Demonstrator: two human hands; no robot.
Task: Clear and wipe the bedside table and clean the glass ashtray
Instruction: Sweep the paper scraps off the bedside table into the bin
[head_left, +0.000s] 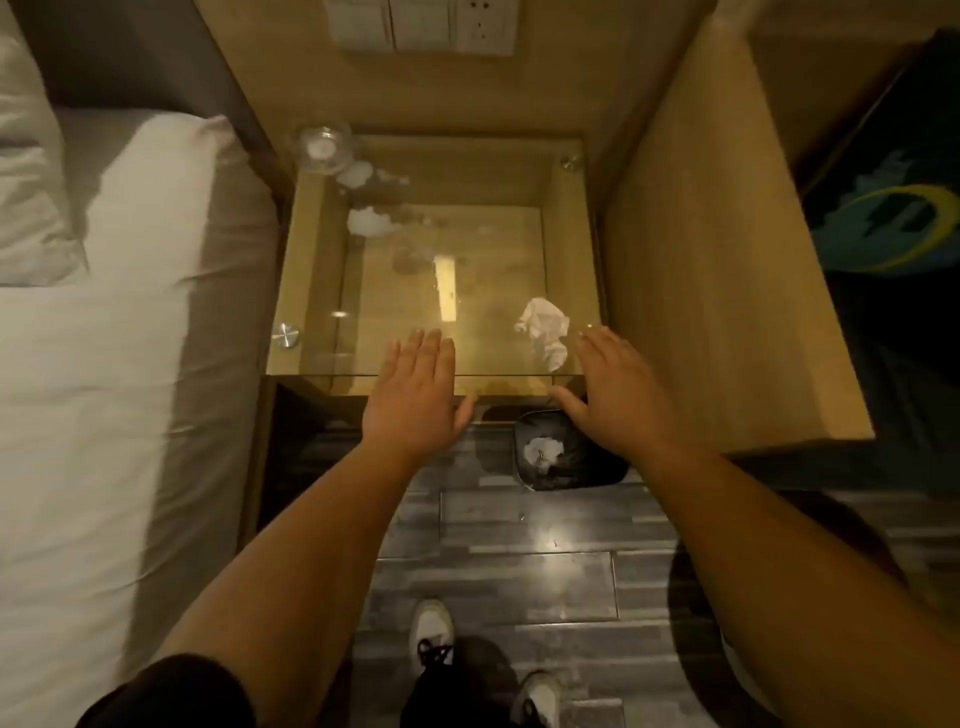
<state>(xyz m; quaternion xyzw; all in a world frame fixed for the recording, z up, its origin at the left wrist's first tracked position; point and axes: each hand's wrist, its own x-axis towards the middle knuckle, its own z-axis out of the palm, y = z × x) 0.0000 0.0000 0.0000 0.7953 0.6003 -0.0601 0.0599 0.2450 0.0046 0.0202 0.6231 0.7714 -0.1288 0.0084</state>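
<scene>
The bedside table (467, 249) has a glass top over a wooden box. A round glass ashtray (323, 150) stands at its far left corner with something white inside. Two crumpled white tissues (358, 174) (368, 221) lie just in front of the ashtray. A third crumpled tissue (545, 327) lies near the front right edge. My left hand (415, 395) is flat and open over the table's front edge, holding nothing. My right hand (613, 395) is open too, just right of the near tissue and apart from it.
A black waste bin (597, 467) with a tissue inside stands on the floor below the table's front right. A bed with white sheets (104, 389) runs along the left. A wooden panel (727, 286) walls the right side. Sockets (423, 23) sit above.
</scene>
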